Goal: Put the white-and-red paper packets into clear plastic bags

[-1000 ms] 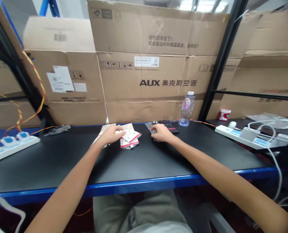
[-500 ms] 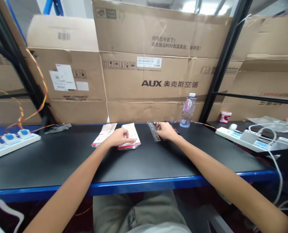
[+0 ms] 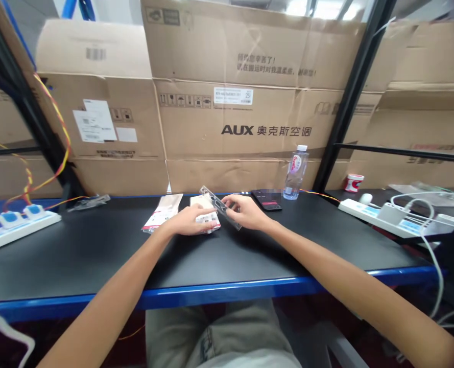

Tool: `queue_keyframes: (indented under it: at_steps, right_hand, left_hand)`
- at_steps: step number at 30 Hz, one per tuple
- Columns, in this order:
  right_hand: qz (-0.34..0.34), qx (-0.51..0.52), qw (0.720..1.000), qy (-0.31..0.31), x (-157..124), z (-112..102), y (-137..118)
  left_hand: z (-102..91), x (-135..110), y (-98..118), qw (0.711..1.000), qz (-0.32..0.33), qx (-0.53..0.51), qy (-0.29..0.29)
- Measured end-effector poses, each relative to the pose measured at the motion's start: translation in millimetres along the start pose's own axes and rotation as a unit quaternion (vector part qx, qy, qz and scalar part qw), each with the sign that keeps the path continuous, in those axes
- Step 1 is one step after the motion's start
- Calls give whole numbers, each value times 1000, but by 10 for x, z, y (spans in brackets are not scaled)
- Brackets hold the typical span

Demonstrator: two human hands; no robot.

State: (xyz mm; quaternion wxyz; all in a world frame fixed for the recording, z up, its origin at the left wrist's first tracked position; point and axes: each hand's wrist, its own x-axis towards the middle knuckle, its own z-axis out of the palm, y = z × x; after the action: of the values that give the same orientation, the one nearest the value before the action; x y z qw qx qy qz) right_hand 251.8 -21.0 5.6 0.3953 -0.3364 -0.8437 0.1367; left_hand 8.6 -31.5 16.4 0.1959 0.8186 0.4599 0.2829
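Observation:
My left hand (image 3: pixel 188 221) lies over a white packet with red edging (image 3: pixel 207 219) on the black tabletop (image 3: pixel 77 250), its fingers curled across the packet. My right hand (image 3: pixel 245 212) pinches one end of a clear ribbed plastic strip (image 3: pixel 219 206), which looks like a ruler. The strip's far end slants up past the packet, just above my left fingers. A flatter cream-and-red packet (image 3: pixel 162 212) lies to the left of my left hand, touching neither hand. Part of the white packet is hidden under my palm.
A black phone (image 3: pixel 267 200) and a water bottle (image 3: pixel 296 173) stand at the back, right of my right hand. White power strips (image 3: pixel 16 225) (image 3: pixel 383 217) lie at both table ends, with a red-and-white cup (image 3: pixel 354 183) behind the right one. Cardboard boxes line the back.
My right hand has lifted the clear strip off the table and swung it left toward the packet. My left hand has shifted further over the packet.

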Motion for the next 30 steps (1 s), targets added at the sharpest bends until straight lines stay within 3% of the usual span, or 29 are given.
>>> queue_keyframes:
  at_steps: [4, 16, 20, 30]
  right_hand:
    - [44, -51, 997, -30, -12, -10, 67]
    - [135, -113, 983, -53, 14, -143, 28]
    - [145, -115, 982, -49, 26, -181, 45]
    - [172, -111, 975, -88, 22, -253, 93]
  left_hand:
    - [-28, 6, -20, 996, 37, 36, -69]
    - [84, 71, -114, 998, 18, 58, -2]
    - [139, 89, -102, 993, -32, 110, 26]
    - [100, 83, -35, 989, -61, 130, 23]
